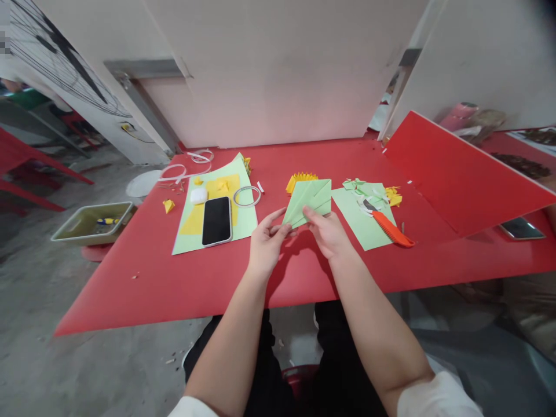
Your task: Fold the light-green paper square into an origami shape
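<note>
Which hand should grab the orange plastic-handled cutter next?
Probably the right hand: the orange cutter lies on its side, while the left hand, farther away, could hold the folded light-green paper both hands are gripping.

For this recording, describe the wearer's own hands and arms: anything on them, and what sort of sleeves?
The left hand and right hand are bare, with no gloves, rings, watch or bracelet visible. Both forearms are uncovered, without cables or markings. White sleeves show at the bottom of the picture, the right one ending near the elbow.
</note>
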Tool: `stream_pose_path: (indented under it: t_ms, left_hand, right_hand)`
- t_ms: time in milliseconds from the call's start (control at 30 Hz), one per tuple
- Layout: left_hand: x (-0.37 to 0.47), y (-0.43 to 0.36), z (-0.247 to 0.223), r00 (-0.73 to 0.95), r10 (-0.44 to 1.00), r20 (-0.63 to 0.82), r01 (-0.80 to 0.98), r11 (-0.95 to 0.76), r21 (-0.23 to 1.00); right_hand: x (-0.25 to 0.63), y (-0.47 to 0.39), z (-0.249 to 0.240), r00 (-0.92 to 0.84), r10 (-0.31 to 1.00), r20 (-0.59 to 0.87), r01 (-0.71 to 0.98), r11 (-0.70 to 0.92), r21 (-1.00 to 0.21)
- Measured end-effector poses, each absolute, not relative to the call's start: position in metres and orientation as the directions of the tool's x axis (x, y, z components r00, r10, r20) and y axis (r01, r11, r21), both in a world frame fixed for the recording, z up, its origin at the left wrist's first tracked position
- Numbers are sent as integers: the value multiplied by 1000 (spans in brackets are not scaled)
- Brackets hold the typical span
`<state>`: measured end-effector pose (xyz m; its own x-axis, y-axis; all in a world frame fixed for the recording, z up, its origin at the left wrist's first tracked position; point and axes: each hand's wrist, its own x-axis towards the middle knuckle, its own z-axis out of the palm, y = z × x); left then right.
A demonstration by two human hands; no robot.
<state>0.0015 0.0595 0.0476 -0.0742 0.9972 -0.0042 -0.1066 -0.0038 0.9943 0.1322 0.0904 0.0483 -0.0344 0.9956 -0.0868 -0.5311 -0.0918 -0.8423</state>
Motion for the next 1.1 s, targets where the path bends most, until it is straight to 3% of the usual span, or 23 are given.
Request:
stream_pose_path:
  t_ms: [133,300,367,533,667,933,1100]
  left_hand:
    - [2,57,50,-76,996,49,5,-49,999]
    - [6,58,42,-133,936,325,245,-287,926]
    - [7,59,38,-121,928,352,287,-307,908]
    - [6,61,40,-129,975,183,15,-182,983]
    - [6,59,46,-97,981,169,-161,-183,970]
    - [7,58,47,-69,985,160,-200,-171,965]
    - [8,56,49,-82,975,209,-166,-220,961]
  right_hand:
    - [139,93,53,47,993,-108,-493,-71,-867]
    - [136,89,54,117,988,-102,-344,-56,-937]
    - [133,87,56,105,993,-62,-318,-26,-948]
    - [129,81,62,-102,990,102,-342,61,-938]
    - [129,80,62,-129,984,125,-310,80,-947]
    - [126,80,61,-22,991,130,-303,117,-946]
    - [124,77,61,19,976,216,-231,215,-949]
